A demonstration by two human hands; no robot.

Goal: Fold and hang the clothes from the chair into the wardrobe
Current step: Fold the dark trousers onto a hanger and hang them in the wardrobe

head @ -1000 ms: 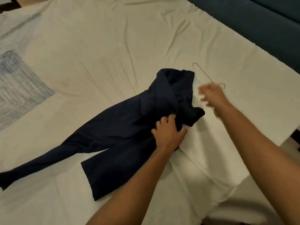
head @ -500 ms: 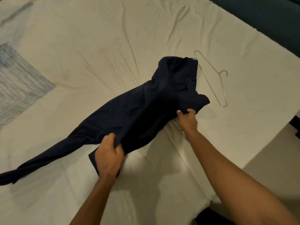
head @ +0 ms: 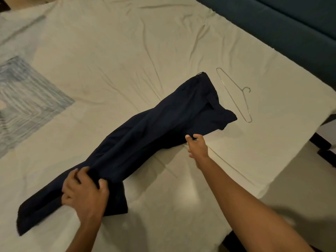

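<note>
Trousers (head: 154, 131), dark navy, laid diagonally across a bed (head: 109, 51) covered by a pale, creased sheet, with the legs doubled one over the other and the waistband end farthest from the viewer. Left hand (head: 84, 193): grip closed around a bunched fold of cloth near the hem end. Right hand (head: 197, 145): grip pinching the near edge of the fabric just below the seat, thumb on top. A wire hanger (head: 236, 95) lies flat on the sheet just beside the waistband, apart from it. A dark blue upholstered panel (head: 291, 30) borders the far side of the bed.

Handling, as judged: the cloth is soft, light and limp, so it will sag and slide between any two held points and will not keep an edge unsupported. Holding at the hems and at the waistband, with slight tension between the hands, should keep the legs aligned. The thin hanger looks slick; fabric draped over its bar may slip off if unevenly balanced.
</note>
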